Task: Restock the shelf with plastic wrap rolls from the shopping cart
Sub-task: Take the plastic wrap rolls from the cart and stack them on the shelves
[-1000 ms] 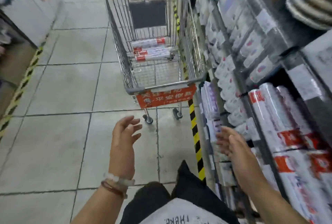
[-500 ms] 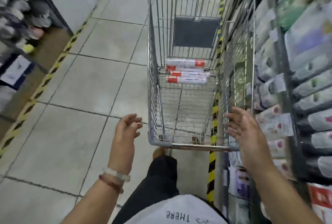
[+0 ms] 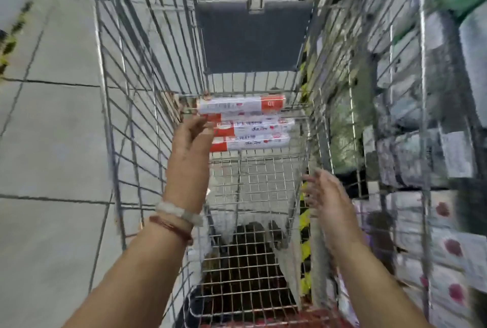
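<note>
I'm seeing the plastic wrap rolls [image 3: 247,126] lying stacked at the far end of the shopping cart [image 3: 147,85], on its mesh floor. Their long axes are running left-right across the cart, level, red label ends showing at the left on the lower ones and at the right on the top one. Count is looking like three or four; motion blur is stopping me from telling. The left hand [image 3: 190,143] is reaching inside the cart, fingers extended and only slightly bent, tips at the left ends of the rolls. I can't tell whether it's actually touching them; it's gripping nothing. The right hand [image 3: 325,196] is hovering near the cart's right wall, fingers spread loose, holding nothing. The tiled floor [image 3: 52,143] is lying left of the cart. The shelf [image 3: 421,143] of blurred packaged goods is standing right of it.
</note>
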